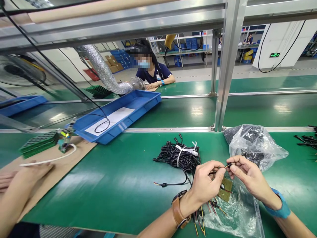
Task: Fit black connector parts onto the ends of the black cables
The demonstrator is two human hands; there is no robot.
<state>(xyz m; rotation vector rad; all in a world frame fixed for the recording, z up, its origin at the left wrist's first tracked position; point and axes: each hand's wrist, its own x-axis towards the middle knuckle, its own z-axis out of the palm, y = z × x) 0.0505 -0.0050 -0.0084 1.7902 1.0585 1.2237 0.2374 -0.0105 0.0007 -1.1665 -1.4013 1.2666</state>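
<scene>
My left hand (207, 182) and my right hand (246, 174) meet above the green bench mat, pinching the two ends of a thin black cable (221, 169) with a small black connector at my right fingertips. Under my hands lies a small greenish circuit board (226, 191) with coloured wires (201, 220) trailing toward me. A tied bundle of black cables (178, 154) with a white strap lies just left of my hands.
A clear plastic bag of black parts (255, 142) sits behind my right hand; another clear bag (235, 211) lies under my wrists. A blue tray (119, 115) stands at back left. Another person's arm (17, 191) rests on cardboard at left, near green boards (38, 143). A co-worker (151, 71) sits across the conveyor.
</scene>
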